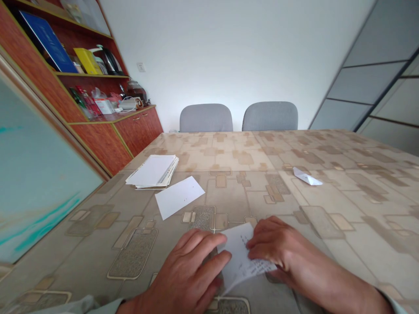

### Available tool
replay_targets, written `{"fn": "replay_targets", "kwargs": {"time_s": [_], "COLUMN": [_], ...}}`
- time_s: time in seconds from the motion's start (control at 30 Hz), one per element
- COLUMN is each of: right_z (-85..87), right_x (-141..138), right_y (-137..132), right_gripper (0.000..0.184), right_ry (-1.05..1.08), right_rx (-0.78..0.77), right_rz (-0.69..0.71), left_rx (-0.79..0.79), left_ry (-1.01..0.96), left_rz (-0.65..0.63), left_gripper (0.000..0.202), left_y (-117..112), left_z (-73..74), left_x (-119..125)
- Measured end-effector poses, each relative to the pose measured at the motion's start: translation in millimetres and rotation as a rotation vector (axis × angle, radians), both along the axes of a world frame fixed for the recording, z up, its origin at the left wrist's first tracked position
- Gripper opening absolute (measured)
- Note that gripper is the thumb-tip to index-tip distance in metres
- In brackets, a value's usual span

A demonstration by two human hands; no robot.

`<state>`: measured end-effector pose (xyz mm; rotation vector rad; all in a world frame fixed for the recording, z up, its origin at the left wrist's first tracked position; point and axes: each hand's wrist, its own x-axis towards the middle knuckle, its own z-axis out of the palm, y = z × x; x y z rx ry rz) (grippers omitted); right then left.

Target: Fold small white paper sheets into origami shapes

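My left hand [188,272] and my right hand [278,250] press together on a small white sheet of paper with print [240,257] at the near edge of the patterned table [343,209]. Left fingers lie across the sheet's left side. The right hand's fingertips pinch its right part, and the paper bends up between the hands. A single blank white sheet [179,196] lies a little further away to the left. Behind that sits a stack of white paper [153,171]. A small folded white paper piece [307,176] rests on the right side of the table.
Two grey chairs [238,117] stand at the far edge of the table. A red-brown wooden cabinet [108,131] with shelves of books, a kettle and bottles fills the left side. A frosted glass panel [36,174] stands close on the left.
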<state>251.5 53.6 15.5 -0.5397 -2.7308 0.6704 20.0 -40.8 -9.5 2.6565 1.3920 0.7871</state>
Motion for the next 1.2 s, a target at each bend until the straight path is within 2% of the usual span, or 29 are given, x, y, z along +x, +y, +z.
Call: {"fn": "replay_targets", "kwargs": {"time_s": [0.1, 0.2, 0.4, 0.5, 0.67, 0.8, 0.9, 1.0, 1.07, 1.13, 1.2], "right_z": [-0.5, -0.3, 0.0, -2.3, -15.6, -31.9, -36.7, -35.7, -34.6, -34.1, -34.0], "right_x": [-3.0, 2.7, 17.1, 13.6, 5.7, -0.1, -5.0, -8.2, -9.0, -9.0, -8.8], "right_y": [0.8, 1.4, 9.7, 14.0, 18.9, 20.7, 19.0, 16.5, 15.4, 14.9, 14.8], "right_gripper": [0.012, 0.013, 0.018, 0.028, 0.037, 0.040, 0.037, 0.029, 0.024, 0.022, 0.022], "right_ry": [-0.061, -0.019, 0.050, 0.042, 0.039, -0.001, -0.048, -0.080, -0.098, -0.110, -0.117], "right_rx": [0.029, -0.018, -0.297, -0.363, -0.299, -0.151, -0.077, -0.056, -0.050, -0.048, -0.044], "right_rz": [-0.030, -0.045, -0.073, -0.145, -0.256, -0.328, -0.378, -0.390, -0.390, -0.398, -0.414], "left_rx": [-0.025, -0.093, -0.121, -0.061, -0.040, -0.046, 0.024, 0.127, 0.162, 0.116, 0.024], "left_ry": [-0.025, -0.070, -0.053, -0.052, -0.007, -0.009, -0.077, 0.021, 0.172, 0.302, 0.377], "left_rz": [-0.020, -0.029, -0.082, -0.115, -0.125, -0.131, -0.051, -0.006, -0.059, -0.128, -0.184], "left_gripper": [0.023, 0.030, 0.015, 0.020, 0.019, 0.021, 0.023, 0.022, 0.040, 0.063, 0.068], "left_y": [2.1, 7.5, 12.3, 11.2, 12.5, 14.9, 11.5, 5.7, 3.4, 2.8, 3.4], "left_z": [-3.9, -6.7, -3.2, -3.1, -5.3, -1.7, 2.7, 6.1, 6.6, 5.2, 2.3], "left_x": [-1.2, 0.2, 0.8, -1.5, -1.5, -2.2, -4.3, -3.9, -2.2, -0.9, -0.9]}}
